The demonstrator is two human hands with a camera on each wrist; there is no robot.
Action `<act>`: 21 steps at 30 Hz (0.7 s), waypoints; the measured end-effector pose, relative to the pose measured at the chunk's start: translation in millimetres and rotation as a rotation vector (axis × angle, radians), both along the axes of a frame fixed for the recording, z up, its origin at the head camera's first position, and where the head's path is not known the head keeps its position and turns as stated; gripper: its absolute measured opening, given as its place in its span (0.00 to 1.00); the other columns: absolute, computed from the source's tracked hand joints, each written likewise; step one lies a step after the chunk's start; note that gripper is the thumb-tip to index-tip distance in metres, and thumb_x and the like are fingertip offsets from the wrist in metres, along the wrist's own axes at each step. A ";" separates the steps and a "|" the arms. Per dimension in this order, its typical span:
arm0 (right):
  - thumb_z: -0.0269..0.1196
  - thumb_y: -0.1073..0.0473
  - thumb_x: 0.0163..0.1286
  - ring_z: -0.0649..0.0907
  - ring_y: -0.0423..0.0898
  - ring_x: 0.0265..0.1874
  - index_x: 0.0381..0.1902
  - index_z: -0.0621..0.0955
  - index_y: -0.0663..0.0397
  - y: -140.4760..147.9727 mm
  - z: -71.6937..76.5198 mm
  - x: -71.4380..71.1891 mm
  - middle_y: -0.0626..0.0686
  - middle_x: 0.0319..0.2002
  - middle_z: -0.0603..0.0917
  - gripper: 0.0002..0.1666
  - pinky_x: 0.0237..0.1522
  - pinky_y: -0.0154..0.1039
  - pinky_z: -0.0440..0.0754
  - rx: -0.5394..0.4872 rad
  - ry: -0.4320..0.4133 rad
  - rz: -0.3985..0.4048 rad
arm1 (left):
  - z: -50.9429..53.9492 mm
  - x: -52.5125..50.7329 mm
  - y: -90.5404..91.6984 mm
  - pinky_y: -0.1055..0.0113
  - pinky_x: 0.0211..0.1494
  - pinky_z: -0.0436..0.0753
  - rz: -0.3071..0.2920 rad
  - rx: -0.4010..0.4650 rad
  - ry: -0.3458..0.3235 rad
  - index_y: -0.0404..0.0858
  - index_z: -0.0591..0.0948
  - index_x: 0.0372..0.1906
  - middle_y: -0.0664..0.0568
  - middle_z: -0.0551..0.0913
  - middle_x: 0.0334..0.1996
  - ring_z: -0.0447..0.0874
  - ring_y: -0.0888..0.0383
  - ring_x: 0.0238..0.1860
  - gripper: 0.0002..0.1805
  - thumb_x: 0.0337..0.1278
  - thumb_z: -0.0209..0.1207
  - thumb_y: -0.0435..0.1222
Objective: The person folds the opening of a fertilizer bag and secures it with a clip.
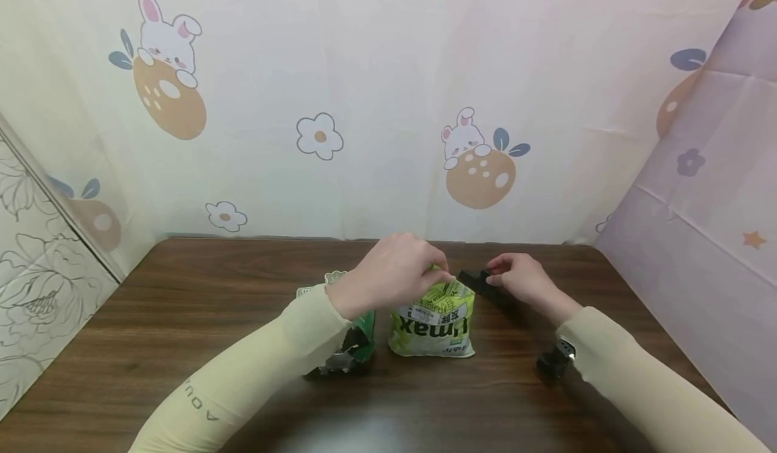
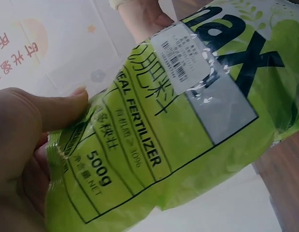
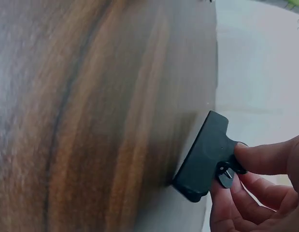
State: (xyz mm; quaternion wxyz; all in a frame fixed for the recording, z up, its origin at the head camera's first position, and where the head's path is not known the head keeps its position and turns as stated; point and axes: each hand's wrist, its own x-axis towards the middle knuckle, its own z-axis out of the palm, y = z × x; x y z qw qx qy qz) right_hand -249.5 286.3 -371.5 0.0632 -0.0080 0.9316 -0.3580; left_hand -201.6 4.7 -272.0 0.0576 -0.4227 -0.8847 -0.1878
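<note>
A green and white fertilizer bag (image 1: 432,325) stands on the table, its label upside down in the head view. My left hand (image 1: 397,271) pinches the bag's top edge; the left wrist view shows the thumb (image 2: 67,107) pressed on the gathered green end beside the "500g" print. Just right of the bag, my right hand (image 1: 523,279) holds a black clip (image 3: 207,157) by its handles, between thumb and fingers. The clip's wide edge points away from the hand, with nothing seen in it.
Left of the bag, partly behind my left forearm, lies a torn dark green packet (image 1: 363,338). A dark wooden table (image 1: 152,331) carries everything. Behind it hangs a pale curtain (image 1: 376,170) with rabbit prints. A black strapped device (image 1: 555,360) sits at the right wrist.
</note>
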 end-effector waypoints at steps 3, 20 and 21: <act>0.66 0.64 0.66 0.82 0.52 0.43 0.55 0.79 0.67 0.2 4.6 3.3 0.62 0.47 0.84 0.21 0.44 0.46 0.81 -0.003 0.007 0.028 | 2.2 -0.4 -0.9 0.73 0.27 0.74 -0.007 -0.027 -0.015 0.48 0.90 0.41 0.64 0.86 0.31 0.76 0.71 0.23 0.09 0.66 0.63 0.45; 0.67 0.57 0.66 0.78 0.56 0.52 0.57 0.81 0.59 -8.5 53.8 39.8 0.60 0.52 0.82 0.23 0.47 0.48 0.76 -0.035 0.103 0.053 | 2.8 -2.4 -8.8 0.74 0.30 0.76 -0.010 -0.006 -0.034 0.47 0.89 0.42 0.62 0.87 0.33 0.77 0.71 0.26 0.09 0.62 0.67 0.44; 0.67 0.55 0.66 0.78 0.56 0.52 0.56 0.81 0.58 -8.7 55.9 42.1 0.60 0.52 0.82 0.23 0.48 0.48 0.75 -0.034 0.110 0.053 | 2.5 -2.6 -9.1 0.75 0.30 0.76 -0.011 -0.003 -0.029 0.47 0.90 0.42 0.62 0.88 0.34 0.78 0.71 0.27 0.09 0.62 0.67 0.44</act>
